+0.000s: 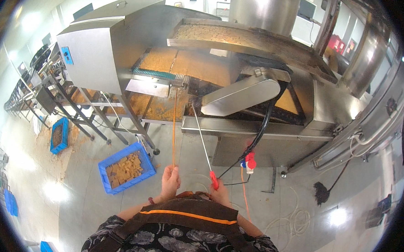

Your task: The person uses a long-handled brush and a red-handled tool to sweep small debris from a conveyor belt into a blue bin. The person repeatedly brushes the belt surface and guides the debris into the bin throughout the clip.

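My left hand (170, 179) grips the near end of a long thin wooden stick (174, 131). The stick's far end reaches the edge of a conveyor by its green ridged strip (155, 73). In my right hand (220, 192) is the red handle (214, 180) of a long thin metal rod (203, 139). Its tip lies over the dark, crusted end of a stainless-steel trough (256, 127). Beyond the strip, a flat golden-brown sheet (201, 65) covers the conveyor. Whether either tip touches anything, I cannot tell.
A metal guard (241, 94) juts over the trough, with a black cable (265, 122) hanging down. Left of me, a blue crate (134, 181) holds brown square pieces. Another blue crate (59, 148) stands farther left. A coiled hose (299, 221) and a mop (321, 194) are at right.
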`<state>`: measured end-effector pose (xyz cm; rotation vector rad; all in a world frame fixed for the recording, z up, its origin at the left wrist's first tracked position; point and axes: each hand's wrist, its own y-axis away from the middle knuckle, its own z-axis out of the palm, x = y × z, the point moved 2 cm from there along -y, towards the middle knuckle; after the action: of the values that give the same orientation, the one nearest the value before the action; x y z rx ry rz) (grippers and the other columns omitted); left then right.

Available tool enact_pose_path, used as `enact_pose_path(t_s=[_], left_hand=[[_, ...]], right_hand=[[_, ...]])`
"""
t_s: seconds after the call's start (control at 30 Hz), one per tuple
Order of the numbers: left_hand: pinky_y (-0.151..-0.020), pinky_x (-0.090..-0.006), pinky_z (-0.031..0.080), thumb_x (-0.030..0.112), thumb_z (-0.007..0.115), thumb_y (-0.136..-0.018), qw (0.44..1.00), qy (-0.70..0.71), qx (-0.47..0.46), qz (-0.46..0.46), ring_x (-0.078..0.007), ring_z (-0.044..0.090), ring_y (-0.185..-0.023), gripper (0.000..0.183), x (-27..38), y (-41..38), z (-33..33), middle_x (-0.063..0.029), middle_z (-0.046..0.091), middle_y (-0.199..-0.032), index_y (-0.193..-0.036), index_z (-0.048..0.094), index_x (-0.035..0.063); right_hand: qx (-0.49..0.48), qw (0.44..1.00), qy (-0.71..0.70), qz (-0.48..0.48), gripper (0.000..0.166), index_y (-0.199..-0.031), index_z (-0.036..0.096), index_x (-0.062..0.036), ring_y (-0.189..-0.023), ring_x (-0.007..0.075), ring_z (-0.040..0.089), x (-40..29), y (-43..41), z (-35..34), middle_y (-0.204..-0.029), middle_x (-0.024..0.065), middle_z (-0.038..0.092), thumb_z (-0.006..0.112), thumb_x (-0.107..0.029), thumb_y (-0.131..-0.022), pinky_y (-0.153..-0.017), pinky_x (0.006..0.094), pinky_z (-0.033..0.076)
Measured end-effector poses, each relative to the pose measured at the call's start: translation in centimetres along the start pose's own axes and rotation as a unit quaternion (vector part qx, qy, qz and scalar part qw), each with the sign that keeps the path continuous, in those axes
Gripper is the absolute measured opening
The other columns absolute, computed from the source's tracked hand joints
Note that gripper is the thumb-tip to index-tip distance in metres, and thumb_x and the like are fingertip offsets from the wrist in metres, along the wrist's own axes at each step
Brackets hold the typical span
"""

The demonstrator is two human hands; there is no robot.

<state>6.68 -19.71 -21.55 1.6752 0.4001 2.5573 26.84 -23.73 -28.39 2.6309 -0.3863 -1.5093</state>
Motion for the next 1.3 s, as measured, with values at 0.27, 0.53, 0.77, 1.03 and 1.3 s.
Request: enact_pose_path(t_s=[0.27, 0.53, 0.77, 1.03, 1.3], left_hand=[[-0.031, -0.0210, 0.023, 0.015, 0.049, -0.090, 0.999, -0.033, -0.014, 0.000, -0.0054, 0.032, -0.035, 0.009, -1.2, -0.1, -0.7, 0.0051, 0.037, -0.052, -0.097, 0.045, 0.0108], [-0.033, -0.0205, 0.024, 0.009, 0.055, -0.087, 0.998, -0.061, -0.018, -0.025, -0.0048, 0.034, -0.037, 0.017, -1.1, 0.2, -0.3, 0.0046, 0.039, -0.054, -0.101, 0.044, 0.0098], [-0.034, -0.0205, 0.025, 0.008, 0.055, -0.086, 0.996, -0.082, -0.025, 0.014, -0.0047, 0.034, -0.039, 0.019, -1.5, -0.6, 0.0, 0.0048, 0.039, -0.055, -0.102, 0.044, 0.0091], [-0.034, -0.0205, 0.024, 0.008, 0.055, -0.085, 0.995, -0.092, -0.024, 0.022, -0.0044, 0.033, -0.038, 0.021, -0.3, -1.4, 0.6, 0.0049, 0.039, -0.055, -0.103, 0.045, 0.0088], [-0.039, -0.0190, 0.029, 0.011, 0.057, -0.084, 0.996, -0.073, -0.058, 0.013, -0.0039, 0.037, -0.046, 0.023, -0.2, -2.2, 1.3, 0.0049, 0.044, -0.064, -0.103, 0.045, 0.0084]], right_hand=[[0.016, 0.999, -0.022, -0.023, 0.028, -0.101, 0.051, -0.0052, -0.084, 0.0438, 0.055, -1.1, 1.3, -0.1, -0.086, 0.0242, 0.059, 0.054, -0.026, -0.082, -0.067, 0.0478, 0.043], [0.015, 1.000, -0.021, -0.016, 0.029, -0.104, 0.051, -0.0056, -0.083, 0.0433, 0.055, 0.0, 1.3, 0.1, -0.085, 0.0245, 0.059, 0.053, -0.025, -0.082, -0.066, 0.0479, 0.044], [0.008, 0.999, -0.026, -0.023, 0.031, -0.107, 0.050, -0.0050, -0.084, 0.0430, 0.056, 0.4, 1.2, -0.3, -0.086, 0.0250, 0.059, 0.053, -0.024, -0.082, -0.068, 0.0472, 0.044], [0.041, 0.997, -0.038, -0.047, 0.032, -0.108, 0.050, -0.0057, -0.084, 0.0435, 0.056, 0.5, 0.8, -0.6, -0.086, 0.0238, 0.059, 0.053, -0.025, -0.082, -0.068, 0.0468, 0.044], [0.044, 0.998, -0.041, -0.034, 0.033, -0.110, 0.049, -0.0069, -0.084, 0.0431, 0.056, 1.8, -0.3, -0.6, -0.088, 0.0242, 0.059, 0.053, -0.025, -0.083, -0.068, 0.0462, 0.045]])
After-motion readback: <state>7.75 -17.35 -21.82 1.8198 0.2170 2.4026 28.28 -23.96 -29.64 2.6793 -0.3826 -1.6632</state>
